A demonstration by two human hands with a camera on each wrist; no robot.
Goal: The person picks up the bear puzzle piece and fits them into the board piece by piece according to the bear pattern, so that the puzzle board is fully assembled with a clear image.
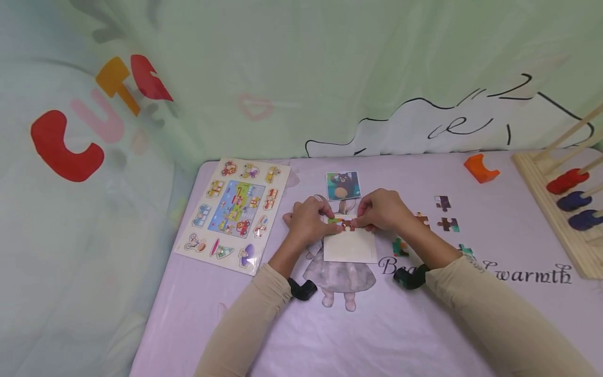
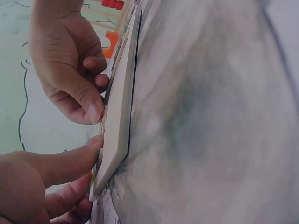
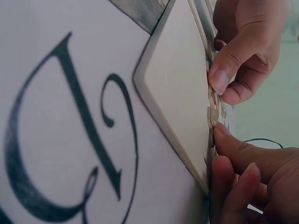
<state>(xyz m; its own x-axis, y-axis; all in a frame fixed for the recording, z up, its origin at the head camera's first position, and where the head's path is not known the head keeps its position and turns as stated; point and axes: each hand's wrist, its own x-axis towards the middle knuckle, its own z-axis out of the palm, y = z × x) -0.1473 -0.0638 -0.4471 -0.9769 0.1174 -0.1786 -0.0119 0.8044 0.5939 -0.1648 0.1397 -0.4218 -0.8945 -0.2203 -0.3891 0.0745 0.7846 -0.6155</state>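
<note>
A pale square puzzle board (image 1: pixel 349 248) lies flat on the printed cloth. At its top left is a green puzzle piece (image 1: pixel 335 220), which my left hand (image 1: pixel 308 222) holds between thumb and forefinger. Beside it sits a brown bear-head puzzle piece (image 1: pixel 348 227); my right hand (image 1: pixel 382 210) pinches it at its right side. Both thumbs come close together over the pieces in the wrist views, where the board (image 2: pixel 119 107) shows edge-on. How firmly the pieces join is hidden by the fingers. A bear picture card (image 1: pixel 343 185) lies just beyond the hands.
Several loose puzzle pieces (image 1: pixel 448 224) lie to the right, some partly behind the right forearm. A vehicle peg puzzle (image 1: pixel 237 209) is at the left. An orange block (image 1: pixel 480 168) and a wooden bead frame (image 1: pixel 556 220) stand at the far right.
</note>
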